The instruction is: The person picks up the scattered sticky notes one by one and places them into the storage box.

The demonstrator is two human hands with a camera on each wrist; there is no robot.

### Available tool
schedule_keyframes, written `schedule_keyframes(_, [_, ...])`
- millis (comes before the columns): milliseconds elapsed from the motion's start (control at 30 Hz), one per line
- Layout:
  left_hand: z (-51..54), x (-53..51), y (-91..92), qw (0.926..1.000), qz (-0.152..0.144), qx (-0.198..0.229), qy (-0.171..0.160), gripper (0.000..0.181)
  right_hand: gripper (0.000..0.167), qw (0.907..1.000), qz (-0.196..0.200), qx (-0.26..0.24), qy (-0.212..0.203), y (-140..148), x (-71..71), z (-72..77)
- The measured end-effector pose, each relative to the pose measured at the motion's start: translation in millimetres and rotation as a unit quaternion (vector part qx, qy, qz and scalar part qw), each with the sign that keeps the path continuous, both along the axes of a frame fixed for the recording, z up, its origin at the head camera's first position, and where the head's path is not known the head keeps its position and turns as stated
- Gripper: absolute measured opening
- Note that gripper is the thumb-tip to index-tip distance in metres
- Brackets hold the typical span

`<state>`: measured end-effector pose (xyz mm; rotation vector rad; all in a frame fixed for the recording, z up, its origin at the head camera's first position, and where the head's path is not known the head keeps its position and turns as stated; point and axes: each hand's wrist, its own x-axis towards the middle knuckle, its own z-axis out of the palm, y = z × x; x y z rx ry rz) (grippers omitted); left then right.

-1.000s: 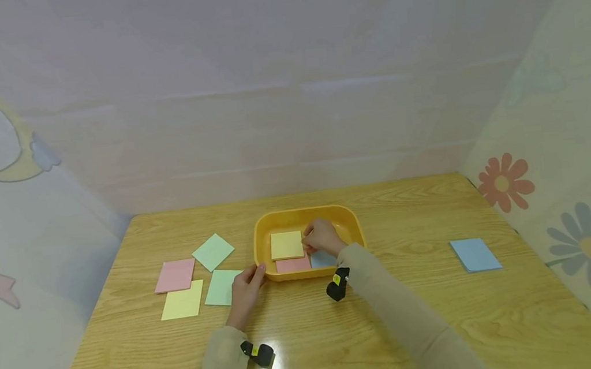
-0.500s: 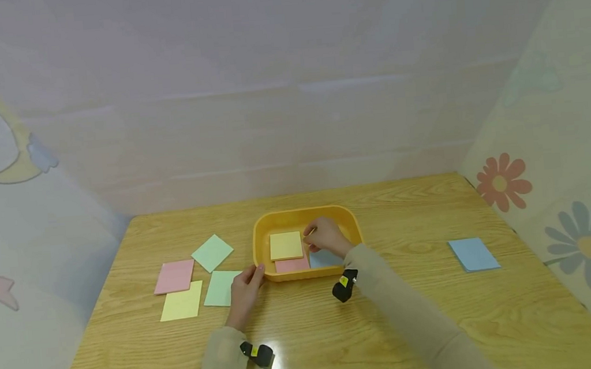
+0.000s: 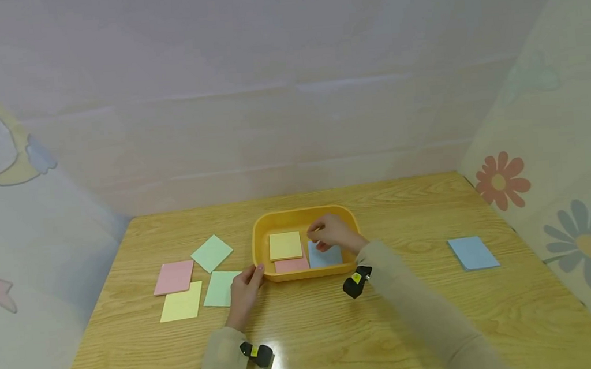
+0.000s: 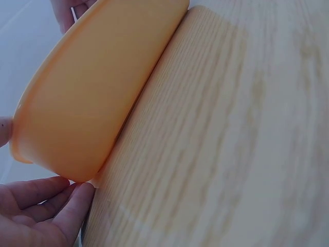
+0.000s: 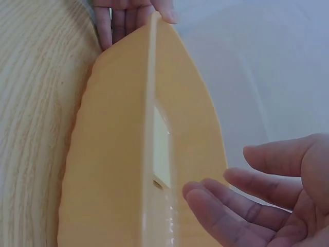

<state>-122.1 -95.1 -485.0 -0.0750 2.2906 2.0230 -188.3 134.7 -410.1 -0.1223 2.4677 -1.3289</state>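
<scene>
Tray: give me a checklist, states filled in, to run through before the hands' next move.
1. Tray seated on the table: ok, its base is down.
2. Left hand steadying the tray: ok, thumb at the rim, fingers against the outside.
3. Right hand free: ok, fingers loosely bent, holding nothing.
4. Yellow pad in the tray off the pink pad: not ok, it overlaps it.
5. Right hand clear of the tray's blue pad: cannot tell; it hides part of that pad's far edge in the head view.
</scene>
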Motion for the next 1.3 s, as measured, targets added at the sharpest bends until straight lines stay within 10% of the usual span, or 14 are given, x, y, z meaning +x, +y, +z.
schedule_keyframes(167, [-14.3,-5.3,-2.1,1.0,0.0,0.005,-0.001,0.066,0.03,0.9996,0.028,0.002,-0.008,8,1.3,5.8])
schedule_keyframes(1300, [-15.5,-7.6,-3.9,0.9998,0.006,-0.012,0.014,0.055,0.036,0.9989,0.031,-0.029,-0.021,64,5.7,25.9])
